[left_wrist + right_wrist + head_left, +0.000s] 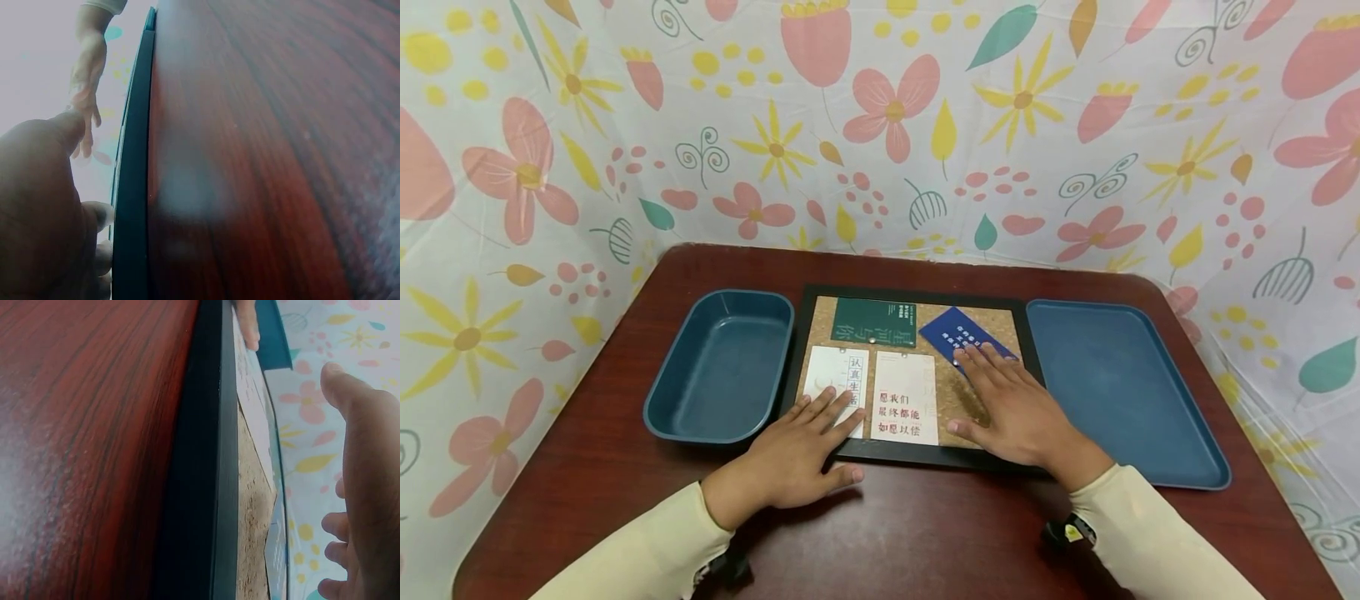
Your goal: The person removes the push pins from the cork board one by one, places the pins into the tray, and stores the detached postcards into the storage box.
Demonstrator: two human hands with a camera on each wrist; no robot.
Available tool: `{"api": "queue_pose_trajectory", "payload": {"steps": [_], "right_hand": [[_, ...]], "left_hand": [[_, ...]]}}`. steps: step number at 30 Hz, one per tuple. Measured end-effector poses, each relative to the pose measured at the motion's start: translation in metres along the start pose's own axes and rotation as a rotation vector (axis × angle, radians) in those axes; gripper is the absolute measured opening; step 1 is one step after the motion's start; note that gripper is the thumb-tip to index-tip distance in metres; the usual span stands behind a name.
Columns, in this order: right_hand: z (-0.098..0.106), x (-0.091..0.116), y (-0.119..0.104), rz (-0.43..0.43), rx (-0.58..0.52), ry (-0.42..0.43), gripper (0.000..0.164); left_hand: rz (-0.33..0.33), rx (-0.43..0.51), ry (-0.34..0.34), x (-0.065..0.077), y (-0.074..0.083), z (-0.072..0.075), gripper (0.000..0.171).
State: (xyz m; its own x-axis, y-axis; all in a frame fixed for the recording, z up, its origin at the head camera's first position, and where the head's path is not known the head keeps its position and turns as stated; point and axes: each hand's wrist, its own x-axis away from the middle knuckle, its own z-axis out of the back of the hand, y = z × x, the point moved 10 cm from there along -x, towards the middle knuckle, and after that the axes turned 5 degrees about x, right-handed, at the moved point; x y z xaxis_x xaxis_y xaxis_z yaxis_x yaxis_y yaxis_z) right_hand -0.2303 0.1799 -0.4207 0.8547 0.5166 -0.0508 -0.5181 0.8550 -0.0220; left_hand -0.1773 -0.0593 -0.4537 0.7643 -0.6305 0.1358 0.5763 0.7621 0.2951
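Over the near left of the corkboard (917, 456), the left hand (801, 458), fingers straight, covers part of a white card (829, 367); over the corkboard's right, the right hand (1018, 408), fingers spread, overlaps a blue card (955, 331), contact unclear. Sideways dragging could skew either. Far left lies a green card (876, 323).

Counter: one brown counter (940, 533).
Board: one cork board (958, 402), edged by one black frame (925, 454).
Cards: four in all, being one green card (880, 321), one blue card (958, 329), one white card (820, 375) with a single boxed column of print, and one red-lettered card (906, 396) with three lines of large characters.
Pins: four small pins (905, 356), one to each card.
Trays: two, one deep tray (722, 358) and one flat tray (1131, 383).
Grips: two, one left grip (793, 458) and one right grip (1015, 408).
Sleeves: two pale sleeves (1172, 525).
Wrist devices: two dark devices (1060, 533), one per wrist.
Flowered cloth (895, 200): number of sheets cannot be told.
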Motion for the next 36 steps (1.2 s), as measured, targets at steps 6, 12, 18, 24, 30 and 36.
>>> {"api": "queue_pose_trajectory", "payload": {"steps": [6,12,18,24,30,36], "right_hand": [[0.001,-0.006,-0.007,0.022,-0.026,0.005,0.096],[0.003,-0.012,-0.014,0.044,-0.036,-0.005,0.098],[0.003,-0.02,-0.021,0.067,-0.094,-0.011,0.097],[0.003,-0.028,-0.029,0.111,-0.108,0.039,0.088],[0.004,-0.035,-0.036,0.129,-0.108,0.06,0.08],[0.003,-0.041,-0.039,0.126,-0.126,0.047,0.07]], "left_hand": [[0.012,-0.001,-0.016,0.001,-0.002,-0.003,0.085],[0.012,-0.009,-0.014,0.001,-0.002,-0.004,0.085],[0.009,-0.003,-0.021,0.001,-0.002,-0.004,0.086],[-0.001,-0.001,-0.018,0.0,-0.002,-0.004,0.085],[0.002,-0.003,-0.022,0.001,-0.002,-0.002,0.085],[0.001,0.002,-0.02,0.0,-0.002,-0.001,0.083]]}}
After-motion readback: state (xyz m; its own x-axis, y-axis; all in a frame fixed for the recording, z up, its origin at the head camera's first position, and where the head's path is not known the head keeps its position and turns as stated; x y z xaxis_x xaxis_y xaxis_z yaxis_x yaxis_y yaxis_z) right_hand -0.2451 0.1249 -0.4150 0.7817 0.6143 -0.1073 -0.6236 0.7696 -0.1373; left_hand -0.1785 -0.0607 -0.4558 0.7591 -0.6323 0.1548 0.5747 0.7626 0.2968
